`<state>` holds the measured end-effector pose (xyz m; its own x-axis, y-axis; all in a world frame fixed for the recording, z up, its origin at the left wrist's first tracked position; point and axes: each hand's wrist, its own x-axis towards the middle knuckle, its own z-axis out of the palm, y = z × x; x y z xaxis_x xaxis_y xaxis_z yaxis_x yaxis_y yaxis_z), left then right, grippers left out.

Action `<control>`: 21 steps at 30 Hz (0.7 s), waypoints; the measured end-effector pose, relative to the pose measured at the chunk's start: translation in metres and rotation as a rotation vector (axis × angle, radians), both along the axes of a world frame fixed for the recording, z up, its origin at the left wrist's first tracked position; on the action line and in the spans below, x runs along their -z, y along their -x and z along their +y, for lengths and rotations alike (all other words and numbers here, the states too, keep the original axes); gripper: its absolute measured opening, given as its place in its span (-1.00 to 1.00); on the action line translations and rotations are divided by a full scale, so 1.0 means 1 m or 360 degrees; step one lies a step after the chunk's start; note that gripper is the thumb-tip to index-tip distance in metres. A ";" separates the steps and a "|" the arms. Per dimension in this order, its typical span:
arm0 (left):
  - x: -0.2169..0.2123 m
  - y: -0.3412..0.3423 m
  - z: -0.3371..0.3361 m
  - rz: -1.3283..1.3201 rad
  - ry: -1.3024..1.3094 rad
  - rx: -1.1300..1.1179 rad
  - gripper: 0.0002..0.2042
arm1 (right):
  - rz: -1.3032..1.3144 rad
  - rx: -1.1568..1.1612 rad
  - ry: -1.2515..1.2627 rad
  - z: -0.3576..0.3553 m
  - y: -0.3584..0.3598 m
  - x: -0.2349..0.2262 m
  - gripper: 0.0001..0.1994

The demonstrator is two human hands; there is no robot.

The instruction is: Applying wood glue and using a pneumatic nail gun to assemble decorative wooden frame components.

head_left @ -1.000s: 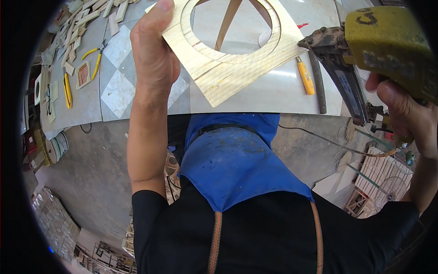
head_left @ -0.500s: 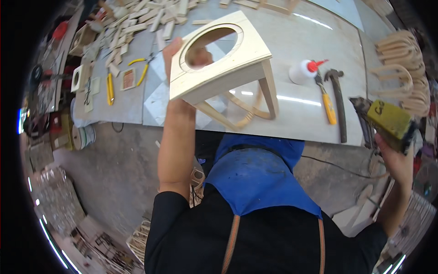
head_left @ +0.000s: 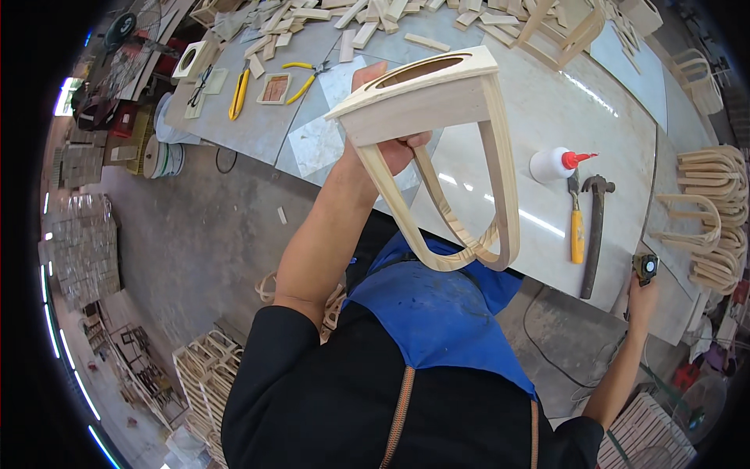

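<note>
My left hand (head_left: 397,155) grips a small pale wooden stool frame (head_left: 418,116) by its far left side, holding it above the near edge of the table. Its top, with a large round hole, is seen almost edge-on. Two bent U-shaped leg pieces hang below and meet at their curved ends. At the table's right edge, my right hand (head_left: 642,301) is closed around a yellow-and-black tool (head_left: 645,267) that looks like a nail gun. Its far parts are hidden.
On the table's right lie a white glue bottle (head_left: 550,165) with a red nozzle, a yellow-handled tool (head_left: 576,234) and a hammer (head_left: 595,234). Yellow pliers (head_left: 305,82) and a yellow cutter (head_left: 239,94) lie left. Wood strips (head_left: 363,35) pile behind; bent wood loops (head_left: 715,211) stack right.
The stool frame has tilted so its top turns edge-on and its legs hang toward me. My right hand has lowered the yellow-and-black tool to the table's right edge. The view has shifted.
</note>
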<state>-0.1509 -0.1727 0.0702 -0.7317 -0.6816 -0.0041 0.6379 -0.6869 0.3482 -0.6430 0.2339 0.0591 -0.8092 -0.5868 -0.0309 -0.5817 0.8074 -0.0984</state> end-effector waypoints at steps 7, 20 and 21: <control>-0.028 0.020 0.020 -0.0546 -0.0201 -0.0260 -0.68 | 0.0172 0.0050 -0.0030 0.003 0.018 0.039 -0.51; -0.033 0.034 0.037 -0.0912 -0.0335 -0.0367 -0.61 | 0.0014 -0.0097 0.0082 -0.015 -0.020 0.043 -0.45; -0.028 0.032 0.037 -0.0878 -0.0322 -0.0318 -0.59 | 0.0066 -0.0146 0.0155 -0.018 -0.029 0.037 -0.46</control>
